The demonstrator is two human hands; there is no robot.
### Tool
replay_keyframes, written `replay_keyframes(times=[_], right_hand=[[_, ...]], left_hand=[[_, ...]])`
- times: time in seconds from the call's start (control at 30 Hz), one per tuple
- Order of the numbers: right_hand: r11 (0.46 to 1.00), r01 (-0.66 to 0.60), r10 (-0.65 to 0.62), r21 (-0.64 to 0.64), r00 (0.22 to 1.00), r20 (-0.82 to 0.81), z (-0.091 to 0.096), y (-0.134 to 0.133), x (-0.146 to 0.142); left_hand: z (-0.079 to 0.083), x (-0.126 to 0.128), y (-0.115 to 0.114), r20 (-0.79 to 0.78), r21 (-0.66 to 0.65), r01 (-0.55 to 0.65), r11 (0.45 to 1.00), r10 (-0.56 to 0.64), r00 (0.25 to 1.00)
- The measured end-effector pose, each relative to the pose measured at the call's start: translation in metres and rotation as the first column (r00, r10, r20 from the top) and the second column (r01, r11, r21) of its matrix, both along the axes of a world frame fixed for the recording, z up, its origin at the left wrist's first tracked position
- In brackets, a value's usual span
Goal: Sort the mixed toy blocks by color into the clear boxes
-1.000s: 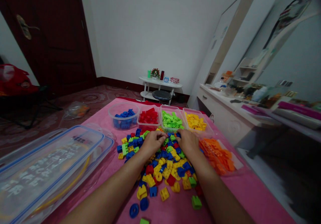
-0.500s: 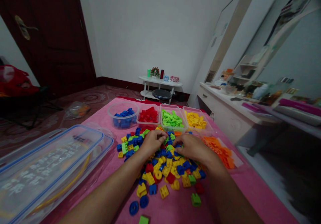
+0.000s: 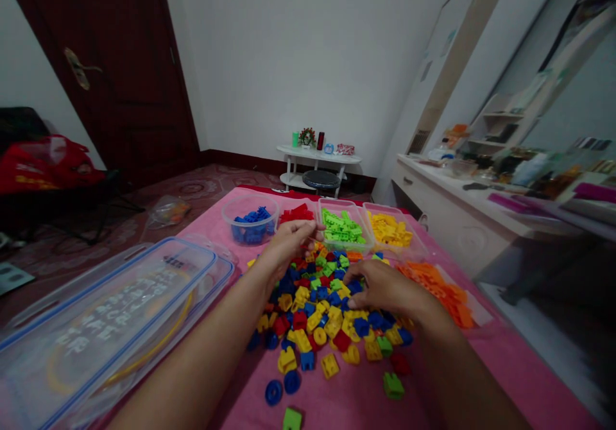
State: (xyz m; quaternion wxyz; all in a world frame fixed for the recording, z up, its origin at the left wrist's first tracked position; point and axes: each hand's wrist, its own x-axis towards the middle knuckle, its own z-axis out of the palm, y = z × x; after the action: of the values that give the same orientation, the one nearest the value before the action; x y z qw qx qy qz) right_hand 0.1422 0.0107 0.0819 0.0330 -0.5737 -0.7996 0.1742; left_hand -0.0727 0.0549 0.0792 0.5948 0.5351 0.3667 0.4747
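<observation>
A mixed pile of toy building bricks point(image 3: 317, 314) in blue, yellow, red and green covers the middle of the pink cloth. My left hand point(image 3: 294, 240) is raised over the far side of the pile, in front of the red and green tubs, with thumb and fingers pinched together. Whatever it may hold is too small to make out. Over the pile's right side, my right hand point(image 3: 382, 283) is curved downward, thumb and forefinger apart around blue bricks point(image 3: 355, 287). Behind the pile stand clear tubs of blue bricks point(image 3: 253, 224), red bricks point(image 3: 297, 213), green bricks point(image 3: 342, 226) and yellow bricks point(image 3: 389, 230).
Orange bricks point(image 3: 437, 292) lie in a heap at the right. A large clear lidded box point(image 3: 120, 327) with blue edging occupies the left side. Loose blue wheels point(image 3: 274, 392) and a green brick point(image 3: 292, 418) lie near the front. A white dresser point(image 3: 452, 205) stands beyond the right edge.
My left hand has lifted from the pile and moved away from me toward the tubs. My right hand stays low over the bricks. The view has shifted slightly left.
</observation>
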Motion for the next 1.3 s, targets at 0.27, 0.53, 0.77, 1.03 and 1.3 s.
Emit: replay_keyframes(times=[0.27, 0.53, 0.77, 1.03, 1.3], right_hand=[[1.000, 0.011, -0.011, -0.019, 1.000, 0.003, -0.004, 0.005, -0.001], [1.000, 0.019, -0.018, -0.014, 1.000, 0.024, 0.001, 0.001, -0.003], [0.987, 0.090, -0.072, 0.135, 0.989, -0.131, 0.004, 0.002, -0.014], [0.961, 0.205, -0.027, 0.187, 0.741, -0.671, -0.006, 0.004, -0.039], [0.961, 0.166, -0.001, 0.220, 0.799, -0.601, -0.009, 0.003, -0.043]], left_hand=[[0.009, -0.053, 0.005, -0.909, 0.341, 0.040, 0.939, 0.318, 0.271], [0.001, -0.047, 0.002, -0.927, 0.268, 0.002, 0.963, 0.257, 0.274], [0.010, -0.045, 0.002, -0.731, 0.118, 0.089, 0.989, 0.026, 0.682], [0.007, -0.009, -0.007, -0.001, -0.322, 0.226, 0.919, -0.239, 0.971], [-0.005, 0.009, -0.010, 0.153, -0.404, 0.304, 0.863, -0.263, 0.952]])
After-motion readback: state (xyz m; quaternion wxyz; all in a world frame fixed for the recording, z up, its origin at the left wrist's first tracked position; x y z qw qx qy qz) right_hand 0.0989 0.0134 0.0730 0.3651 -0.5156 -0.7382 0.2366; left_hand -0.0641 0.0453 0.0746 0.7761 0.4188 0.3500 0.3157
